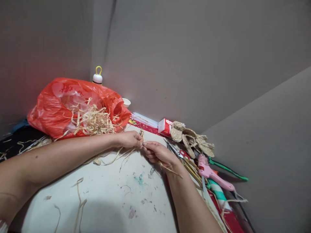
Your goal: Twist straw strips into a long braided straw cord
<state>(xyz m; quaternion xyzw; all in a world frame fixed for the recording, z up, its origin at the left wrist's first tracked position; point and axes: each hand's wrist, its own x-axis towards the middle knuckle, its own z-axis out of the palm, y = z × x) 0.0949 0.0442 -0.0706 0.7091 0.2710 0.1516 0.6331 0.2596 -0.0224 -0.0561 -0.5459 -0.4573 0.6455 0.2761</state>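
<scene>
The left hand (132,139) and right hand (157,152) meet, fingertips pinching one thin straw piece (142,132) near the far edge of the white table (109,197); its trailing ends suggest it is unfinished, though how much remains I cannot tell. Outward, one red bag (48,113) with an uncountable straw heap (97,121) covers the far left corner, while along the right edge lie one glue gun (204,167), apparently two pairs of scissors (179,154) and several finished-looking woven pieces (177,134).
</scene>
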